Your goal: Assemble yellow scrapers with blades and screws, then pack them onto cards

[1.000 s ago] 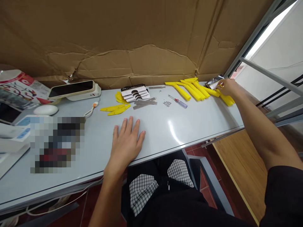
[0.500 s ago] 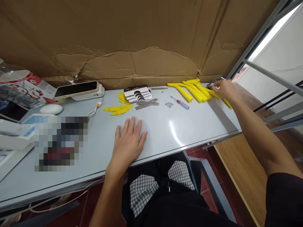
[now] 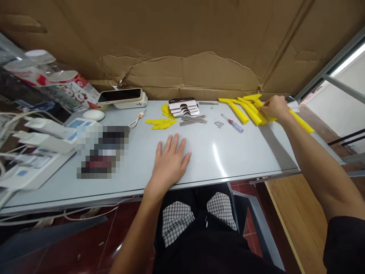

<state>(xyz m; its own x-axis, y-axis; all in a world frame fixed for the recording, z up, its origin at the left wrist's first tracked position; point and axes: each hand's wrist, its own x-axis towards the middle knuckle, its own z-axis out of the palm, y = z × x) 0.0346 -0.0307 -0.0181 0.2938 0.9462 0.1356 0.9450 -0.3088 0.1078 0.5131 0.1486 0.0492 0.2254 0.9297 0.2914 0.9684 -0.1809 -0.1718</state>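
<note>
My left hand (image 3: 170,161) lies flat on the desk near its front edge, fingers spread, holding nothing. At the back right, my right hand (image 3: 274,108) has its fingers closed at a yellow plastic handle (image 3: 272,119); the fingertips are partly hidden. Beside it lie several more yellow handles (image 3: 238,112), and another yellow handle (image 3: 302,121) is right of the wrist. A screwdriver (image 3: 233,123) with a clear grip lies by a small pile of screws (image 3: 219,124). Flat metal strips (image 3: 194,120), white cards (image 3: 184,109) and flat yellow pieces (image 3: 162,123) lie left of these.
On the left stand a phone (image 3: 121,95) on a white stand, a white mouse (image 3: 94,115), a power strip (image 3: 42,161) with plugs, and bottles (image 3: 42,62). A cardboard sheet (image 3: 171,42) backs the desk. Metal bars (image 3: 345,89) border the right side. A packet (image 3: 292,103) lies behind my right hand.
My right hand has moved left, from the dark packet at the far right to the yellow handles. The view has shifted left. My left hand stays flat on the desk.
</note>
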